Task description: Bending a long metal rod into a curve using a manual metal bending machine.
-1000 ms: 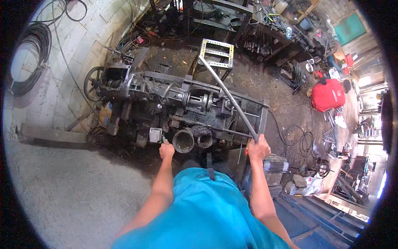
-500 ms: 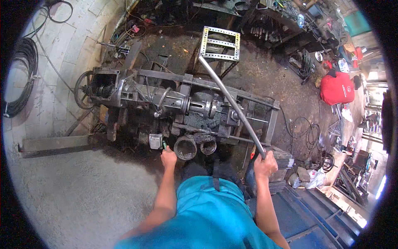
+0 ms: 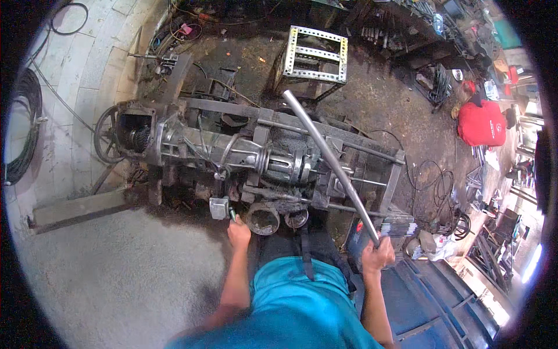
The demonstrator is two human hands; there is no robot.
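"How did you stand?"
"Arms stretched toward the machine (image 3: pixel 203 145), right hand (image 3: pixel 378 255) clenched around the near end of a metal bar (image 3: pixel 332 160) slanting across it, left hand (image 3: pixel 239 233) curled on a green handle (image 3: pixel 233 214)."
"What changed?"
"The bar's far tip, earlier meeting the perforated stand (image 3: pixel 317 53) in view, showed just apart."
"Room?"
"Pale floor (image 3: pixel 139 267) spread left; the machine's edge ran just ahead."

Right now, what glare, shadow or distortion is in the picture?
In the head view, white glare at the right edge, deep shadow under the machine, a sheen on the pipe in the right hand, and fisheye bending toward the black rim.
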